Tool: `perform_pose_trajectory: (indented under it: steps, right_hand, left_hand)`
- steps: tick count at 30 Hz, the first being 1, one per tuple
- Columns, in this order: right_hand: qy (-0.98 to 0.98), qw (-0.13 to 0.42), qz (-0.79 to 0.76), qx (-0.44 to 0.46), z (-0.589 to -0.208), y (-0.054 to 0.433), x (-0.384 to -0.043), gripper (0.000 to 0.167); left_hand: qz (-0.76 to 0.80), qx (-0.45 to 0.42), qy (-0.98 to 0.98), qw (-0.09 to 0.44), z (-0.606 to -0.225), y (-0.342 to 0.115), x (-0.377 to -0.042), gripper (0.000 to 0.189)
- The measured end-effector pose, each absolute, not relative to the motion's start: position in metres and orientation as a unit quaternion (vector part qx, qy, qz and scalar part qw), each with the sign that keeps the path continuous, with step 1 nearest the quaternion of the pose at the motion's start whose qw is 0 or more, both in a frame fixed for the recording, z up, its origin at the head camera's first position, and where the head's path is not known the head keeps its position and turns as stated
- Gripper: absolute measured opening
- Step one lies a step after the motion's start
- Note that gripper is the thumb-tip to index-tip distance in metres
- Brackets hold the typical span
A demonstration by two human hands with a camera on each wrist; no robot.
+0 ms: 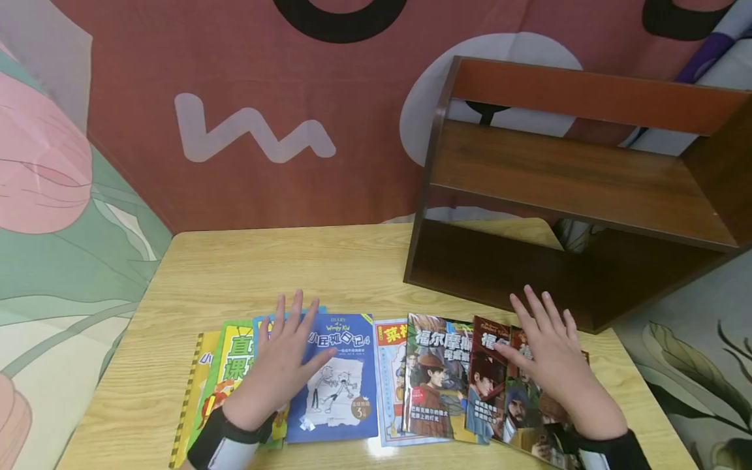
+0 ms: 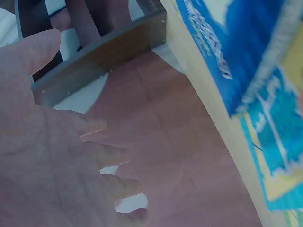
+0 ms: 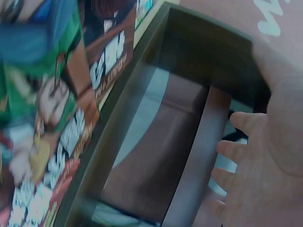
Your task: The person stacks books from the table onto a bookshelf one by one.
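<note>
A row of overlapping paperback books lies on the light wooden table (image 1: 282, 261). My left hand (image 1: 281, 369) is over its left part, fingers spread, above a blue Wimpy Kid book (image 1: 331, 418), a yellow-green book (image 1: 235, 339) and a yellow book (image 1: 180, 424) at the end. Above the right part, my right hand (image 1: 558, 369) has its fingers spread over brown-covered comic books (image 1: 487, 378). Between the hands are a pale blue book (image 1: 388, 391) and a book with a hatted figure (image 1: 431, 418). Neither hand holds anything; whether they touch the covers is unclear.
A dark brown two-tier wooden shelf (image 1: 564, 176) stands at the table's back right, slightly angled, near the right hand's fingertips. Its lower board (image 1: 499, 267) reaches toward the books. Behind the table hangs a reddish-brown printed cloth (image 1: 264, 65); a floral cloth (image 1: 47, 294) hangs at left.
</note>
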State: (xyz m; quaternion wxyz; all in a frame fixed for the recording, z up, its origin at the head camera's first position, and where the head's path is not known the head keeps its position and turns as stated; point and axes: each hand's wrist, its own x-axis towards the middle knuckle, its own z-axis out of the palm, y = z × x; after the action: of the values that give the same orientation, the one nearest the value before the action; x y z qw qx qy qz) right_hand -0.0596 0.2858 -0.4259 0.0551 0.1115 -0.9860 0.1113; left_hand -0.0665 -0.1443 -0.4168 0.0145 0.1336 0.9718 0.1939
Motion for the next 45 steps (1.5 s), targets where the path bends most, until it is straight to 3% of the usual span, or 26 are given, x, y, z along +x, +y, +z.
perform_pose_trajectory:
  steps: [5, 10, 15, 19, 21, 25, 31, 35, 39, 45]
  right_hand:
    - [-0.986, 0.086, 0.120, 0.075, -0.413, 0.307, -0.061, 0.088]
    - [-0.972, 0.175, 0.150, 0.034, -0.398, 0.328, -0.066, 0.063]
    - [-0.924, 0.302, 0.227, -0.055, -0.382, 0.342, -0.068, 0.033]
    - [-0.871, 0.357, 0.296, -0.160, -0.372, 0.358, -0.071, 0.027]
    - [-0.850, 0.367, 0.320, -0.202, -0.370, 0.366, -0.074, 0.033]
    - [-0.825, 0.362, 0.353, -0.252, -0.370, 0.377, -0.077, 0.052]
    - [-0.801, 0.225, 0.443, -0.333, -0.368, 0.390, -0.085, 0.069]
    - [-0.814, 0.157, 0.442, -0.342, -0.370, 0.401, -0.096, 0.071]
    - [-0.826, 0.156, 0.415, -0.348, -0.373, 0.406, -0.104, 0.063]
    - [-0.814, 0.199, 0.400, -0.371, -0.373, 0.410, -0.106, 0.050]
  left_hand:
    - [0.234, 0.167, 0.957, 0.030, -0.410, -0.123, -0.087, 0.084]
    - [0.445, 0.148, 0.881, 0.062, -0.402, -0.096, -0.116, 0.064]
    - [0.596, 0.101, 0.797, 0.007, -0.397, -0.067, -0.150, 0.035]
    - [0.614, 0.087, 0.784, -0.031, -0.397, -0.043, -0.176, 0.036]
    - [0.620, 0.084, 0.779, -0.037, -0.398, -0.030, -0.187, 0.044]
    - [0.627, 0.088, 0.773, -0.036, -0.397, -0.010, -0.201, 0.061]
    - [0.586, 0.111, 0.802, -0.031, -0.395, 0.011, -0.212, 0.064]
    - [0.565, 0.125, 0.815, -0.034, -0.397, 0.019, -0.217, 0.060]
    - [0.564, 0.139, 0.813, -0.038, -0.397, 0.023, -0.222, 0.056]
    - [0.537, 0.156, 0.828, -0.044, -0.391, 0.026, -0.230, 0.053]
